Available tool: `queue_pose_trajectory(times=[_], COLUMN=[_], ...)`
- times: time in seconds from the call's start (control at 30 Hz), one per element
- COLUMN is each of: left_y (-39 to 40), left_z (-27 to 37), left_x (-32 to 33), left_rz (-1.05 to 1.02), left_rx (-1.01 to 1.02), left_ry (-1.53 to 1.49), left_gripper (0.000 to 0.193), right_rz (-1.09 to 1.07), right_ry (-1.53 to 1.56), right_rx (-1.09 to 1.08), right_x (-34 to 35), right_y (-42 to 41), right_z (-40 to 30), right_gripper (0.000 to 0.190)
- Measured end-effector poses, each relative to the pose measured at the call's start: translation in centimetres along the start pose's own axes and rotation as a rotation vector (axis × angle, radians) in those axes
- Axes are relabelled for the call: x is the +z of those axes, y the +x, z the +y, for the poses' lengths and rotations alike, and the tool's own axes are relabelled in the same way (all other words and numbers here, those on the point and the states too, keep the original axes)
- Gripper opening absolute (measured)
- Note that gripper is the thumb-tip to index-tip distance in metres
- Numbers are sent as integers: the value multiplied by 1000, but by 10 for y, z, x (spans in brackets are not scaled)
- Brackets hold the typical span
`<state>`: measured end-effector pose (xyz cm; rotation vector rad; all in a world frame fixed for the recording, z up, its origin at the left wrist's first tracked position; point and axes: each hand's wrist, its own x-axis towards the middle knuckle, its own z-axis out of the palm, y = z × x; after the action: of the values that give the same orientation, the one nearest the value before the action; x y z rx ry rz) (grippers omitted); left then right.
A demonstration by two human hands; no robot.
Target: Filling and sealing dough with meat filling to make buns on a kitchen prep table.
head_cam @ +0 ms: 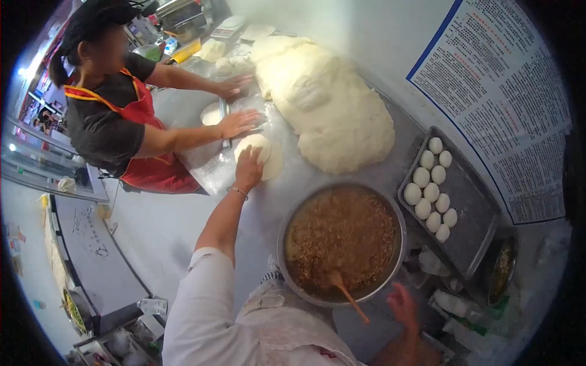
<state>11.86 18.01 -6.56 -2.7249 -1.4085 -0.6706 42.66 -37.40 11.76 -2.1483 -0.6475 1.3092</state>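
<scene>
My left hand (250, 168) lies over a flat round of dough (252, 142) on the floured worktop, fingers on its upper face. Whether the fingers grip it cannot be made out. A second dough round (274, 161) shows partly beneath and to the right of it. My right hand (403, 305) hangs blurred near the basin's lower right rim, with nothing seen in it. Brown, wet filling fills the large metal basin (403, 249) before me. From the filling a wooden spoon (350, 299) leans out over the near rim.
A large dough mass (339, 105) spreads along the wall. Several white eggs or egg-shaped pieces (431, 192) lie in a dark tray (471, 228) at right. At left, a co-worker in a red apron (153, 169) has both hands by a rolling pin (224, 110) and another dough round (210, 114).
</scene>
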Motion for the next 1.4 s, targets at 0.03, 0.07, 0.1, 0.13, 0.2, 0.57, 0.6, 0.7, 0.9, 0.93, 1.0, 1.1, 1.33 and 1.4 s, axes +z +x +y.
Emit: queue_pose_trajectory(times=[0.03, 0.07, 0.1, 0.13, 0.2, 0.57, 0.6, 0.7, 0.9, 0.93, 1.0, 1.1, 1.33, 1.4], left_y=[-2, -6, -12, -5, -32, -65, -58, -45, -80, -82, -89, -90, -130, -139], left_z=[-9, -19, -26, 20, 35, -37, -52, -29, -34, -29, -20, 6, 9, 15], left_x=[7, 12, 17, 2, -13, -11, -9, -25, -7, -10, -23, -81, -141, -150], left_rz=[3, -157, -322, -398, -390, -314, -495, -653, -55, -60, -101, -45, -114, -143], left_rx=[1, -36, -69, -148, -157, -593, -625, -637, -202, -193, -970, -1163, -1166, -1181], left_ry=[-10, 43, 93, -1, 36, -304, -386, -524, -646, -653, -1569, -2267, -2436, -2411], left_gripper=[50, 50, 51, 49, 49, 64, 56, 39, 25, 25, 32, 52, 50, 47], right_rz=[9, -35, -78, -28, 16, 329, 318, 307, 425, 471, 440, 409, 379, 366], right_ry=[-5, 54, 114, 129, -45, -784, -834, -924, -838, -786, -788, -813, -774, -775], right_rx=[1, 37, 78, 121, 58, -327, -368, -315, -267, -310, -385, -494, -729, -723], right_x=[13, 26, 36, 49, 72, 129, 127, 114, 118, 124, 140, 153, 149, 148], right_y=[-10, -17, -25, -41, -47, -33, -30, -33, -47, -45, -31, -18, 22, 23], right_z=[7, 20, 26, 27, 13, -55, -54, -66, -65, -58, -56, -78, -74, -69], right_gripper=[60, 65, 71, 71, 76, 32, 27, 22, 23, 28, 34, 44, 47, 46])
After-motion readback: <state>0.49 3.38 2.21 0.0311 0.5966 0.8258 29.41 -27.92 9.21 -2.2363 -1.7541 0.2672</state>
